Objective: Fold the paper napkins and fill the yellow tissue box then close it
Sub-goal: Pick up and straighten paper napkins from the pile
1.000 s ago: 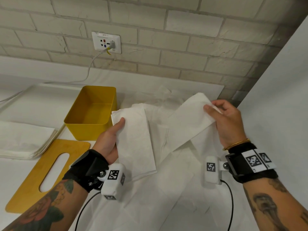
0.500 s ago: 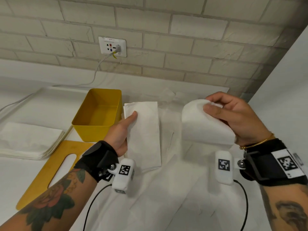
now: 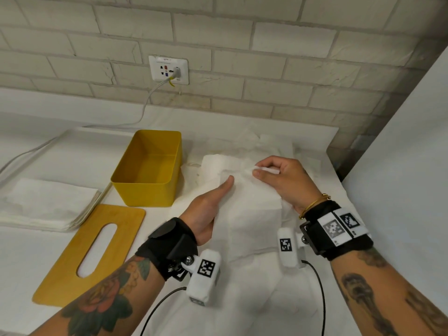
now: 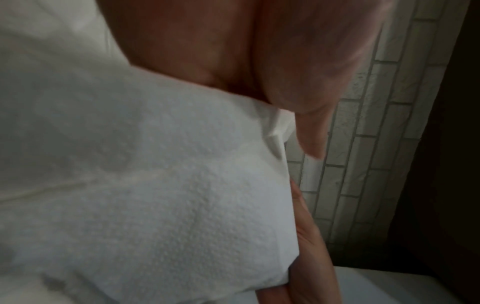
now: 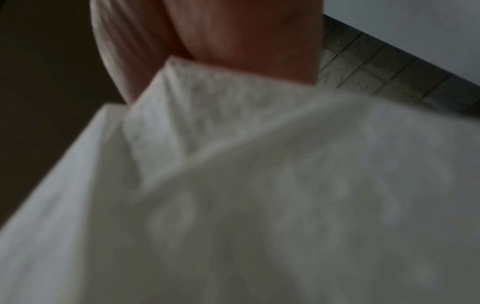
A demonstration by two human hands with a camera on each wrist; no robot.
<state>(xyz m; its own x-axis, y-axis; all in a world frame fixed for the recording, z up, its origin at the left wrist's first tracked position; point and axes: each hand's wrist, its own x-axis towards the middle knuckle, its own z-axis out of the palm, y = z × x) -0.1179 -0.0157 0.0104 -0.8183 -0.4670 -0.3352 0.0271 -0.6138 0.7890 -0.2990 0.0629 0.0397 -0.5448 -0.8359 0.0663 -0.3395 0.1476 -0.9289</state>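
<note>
1. Fingers (image 3: 263,169) of the right hand (image 3: 286,180) pinched the top edge of the napkin (image 3: 252,209); the left hand (image 3: 208,209) gripped its left side, thumb laid flat on top. Compared with half a second earlier, the raised half had come down onto the other, closing the fold.
2. On the tabletop (image 3: 29,258), the slotted lid (image 3: 89,253) lay off, beside the unfolded stack (image 3: 46,202).
3. Farther back, the yellow tissue box (image 3: 148,187) apparently held nothing, so filling and closing remained.
</note>
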